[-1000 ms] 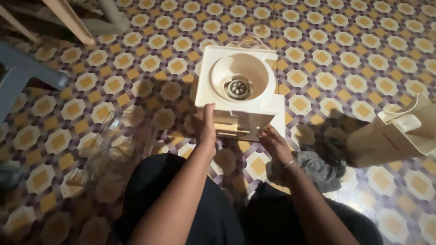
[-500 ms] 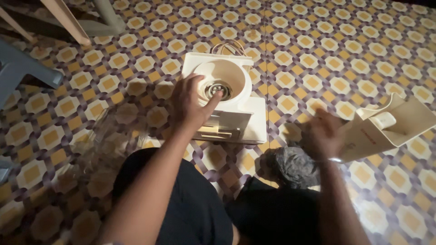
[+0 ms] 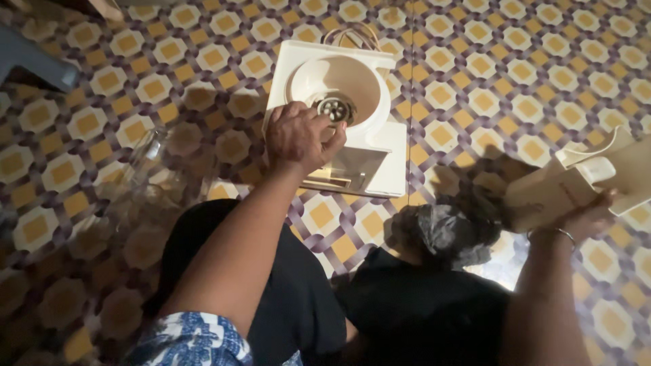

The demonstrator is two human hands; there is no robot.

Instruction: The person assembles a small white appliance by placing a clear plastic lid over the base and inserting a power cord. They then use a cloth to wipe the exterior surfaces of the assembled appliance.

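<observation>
A cream plastic appliance base (image 3: 369, 163) with a round bowl recess and a metal drive hub (image 3: 333, 108) sits on the patterned tile floor. My left hand (image 3: 298, 137) rests on the bowl's near rim, fingers curled at the hub. Off to the right, my right hand (image 3: 583, 215) grips the underside of a cream plastic cover piece (image 3: 576, 179), lifted off the floor. A bracelet circles that wrist.
A crumpled grey cloth (image 3: 447, 234) lies on the floor between my knees and the cover piece. A clear glass jar (image 3: 146, 179) lies at the left. A grey chair leg (image 3: 34, 61) is at the upper left. A cord loop (image 3: 352, 32) sits behind the base.
My left hand moved from the base's front edge up onto the bowl by the hub. My right hand left the base, swung right and took hold of the cover piece.
</observation>
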